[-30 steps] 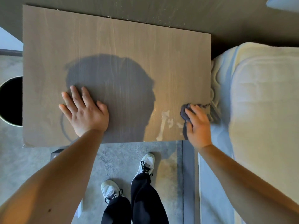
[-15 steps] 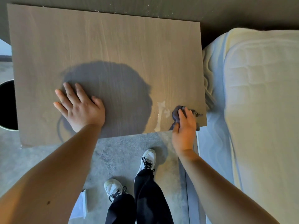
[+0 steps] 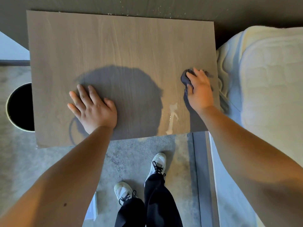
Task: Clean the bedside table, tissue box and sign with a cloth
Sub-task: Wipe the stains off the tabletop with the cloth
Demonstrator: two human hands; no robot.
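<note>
The cloth [image 3: 186, 78] is a dark wad on the bedside table [image 3: 121, 46], close to the top's right edge. Most of it is hidden under the right hand [image 3: 199, 91], whose fingers are curled over it and press it to the wood; only a bunched bit shows at the fingertips and by the thumb. The left hand [image 3: 93, 108] lies flat on the top near the front edge, fingers spread and straight, holding nothing. A head-shaped shadow darkens the wood between the two hands, so the grain there is hard to read. A pale smear [image 3: 172, 118] runs down toward the front edge, just left of the right wrist.

Tight against the table's right side sits a bed [image 3: 265, 82] with a pale quilted cover, leaving almost no gap there. To the left, a round dark bin [image 3: 21, 107] is partly covered by the tabletop. Behind, the dark wall [image 3: 147, 4] meets the table's back edge. The far half of the top lies bare and open. Below, white shoes [image 3: 158, 163] stand on grey carpet [image 3: 131, 154].
</note>
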